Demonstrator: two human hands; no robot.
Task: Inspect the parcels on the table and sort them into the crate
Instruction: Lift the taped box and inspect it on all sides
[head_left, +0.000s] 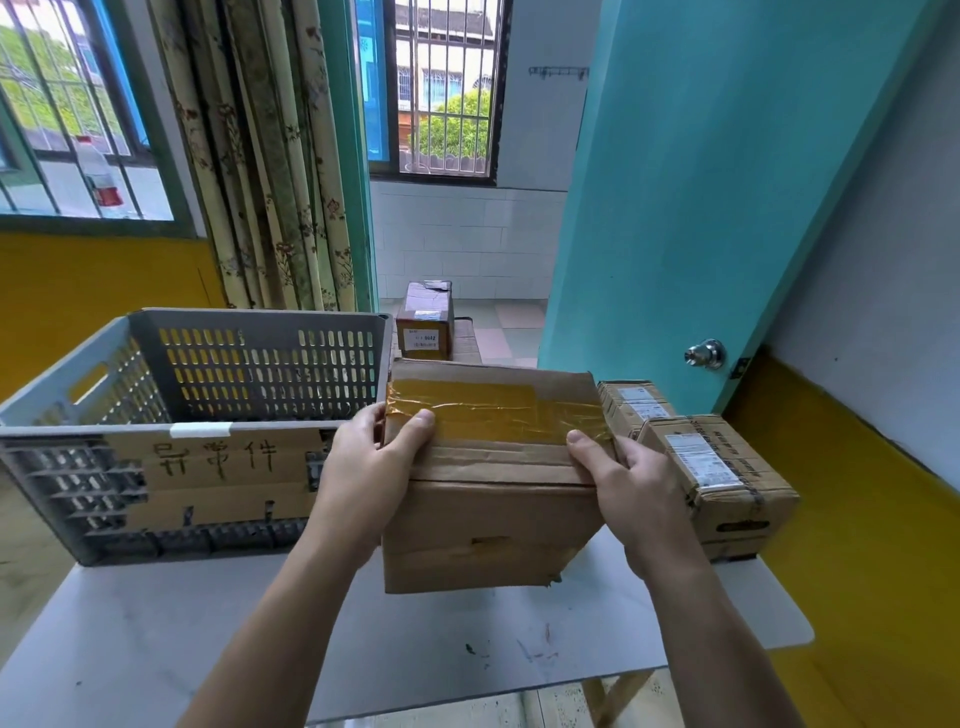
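Both hands' fingers clasped one parcel (493, 467) right of the seemingly empty crate (208, 415); three parcels (717, 467) waited beyond it.

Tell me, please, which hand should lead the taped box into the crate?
Probably the left hand: it grips the taped box on the side nearest the crate; the right hand holds the far side.

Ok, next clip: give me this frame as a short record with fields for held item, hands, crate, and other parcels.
held item: taped cardboard box, lifted at the table's middle
left hand: grips the box's left edge
right hand: grips the box's right edge
crate: grey, on the table's left, handwritten cardboard label on front
other parcels: two labelled boxes at right; one brown box behind
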